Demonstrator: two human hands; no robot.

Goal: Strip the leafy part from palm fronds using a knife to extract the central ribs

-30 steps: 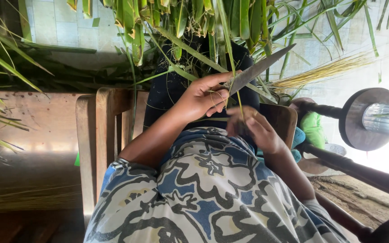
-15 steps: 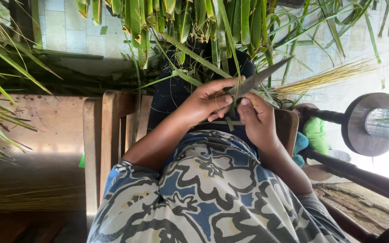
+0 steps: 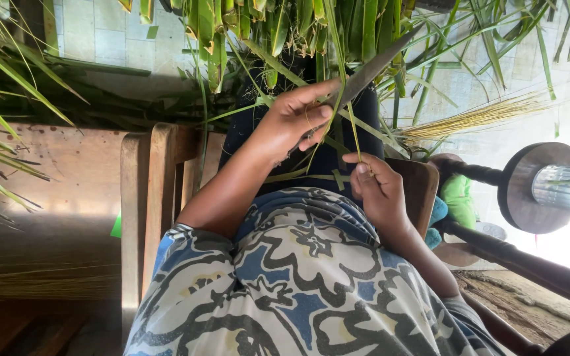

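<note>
My left hand (image 3: 295,118) is shut on the handle of a long grey knife (image 3: 374,66), whose blade points up and to the right among the green palm leaves (image 3: 265,29). A thin green leaf strip (image 3: 353,128) runs down from the blade to my right hand (image 3: 377,188), which pinches its lower end between thumb and fingers. Both hands sit above my lap, over the blue and white patterned cloth (image 3: 305,277). The right hand is lower than the knife and apart from it.
A wooden chair frame (image 3: 146,198) stands to the left. A bundle of yellowish leaf ribs (image 3: 476,115) lies at the right. A round dark disc with a metal cylinder (image 3: 532,188) and dark wooden bars (image 3: 529,264) are at the far right, beside a green cloth (image 3: 460,191).
My left hand has lifted the knife higher into the leaves. My right hand has dropped away from the blade, drawing the thin strip down with it.
</note>
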